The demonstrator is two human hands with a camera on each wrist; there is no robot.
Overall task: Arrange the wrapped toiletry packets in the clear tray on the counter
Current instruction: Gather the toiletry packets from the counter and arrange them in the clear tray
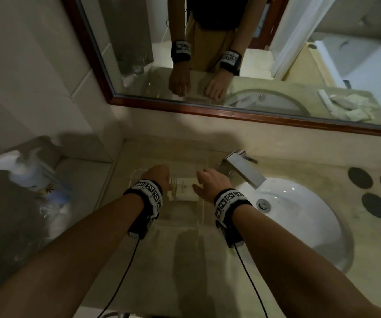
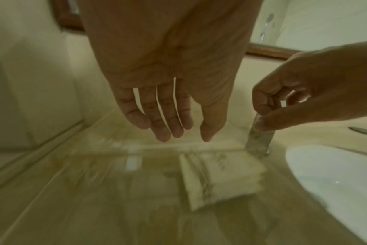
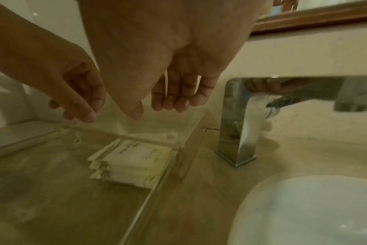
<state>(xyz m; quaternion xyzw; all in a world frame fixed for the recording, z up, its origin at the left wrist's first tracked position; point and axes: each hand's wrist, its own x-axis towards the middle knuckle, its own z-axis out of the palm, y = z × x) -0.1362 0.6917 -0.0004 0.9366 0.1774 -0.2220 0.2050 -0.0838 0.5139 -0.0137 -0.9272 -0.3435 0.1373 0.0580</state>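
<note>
Left hand (image 2: 168, 92): fingers straight and loosely spread, holding nothing, hovering above the tray at centre frame in the left wrist view. Right hand (image 3: 157, 71): fingers relaxed and slightly bent, thumb apart from them, holding nothing; in the right wrist view it hangs at upper centre, above the far end of the tray. Wrapped toiletry packets (image 3: 132, 163): a small stack of flat cream-white sachets with faint printed marks, lying inside the clear tray (image 3: 157, 187) against its right-hand wall, at lower centre of the right wrist view; in the head view the stack (image 1: 183, 191) shows between the two hands at mid-frame. The exact number of packets cannot be told. Clear tray: transparent, low-walled, resting on the beige counter (image 1: 184, 260), just left of the faucet. Faucet (image 3: 239, 119): square chrome body, centre right of the right wrist view, its spout reaching over the white sink (image 1: 299, 216) at the right of the head view. Mirror (image 1: 230, 53): dark wood frame, upper half of the head view, reflecting both hands. Four dark round discs (image 1: 375, 196) lie on the counter at the far right edge.
</note>
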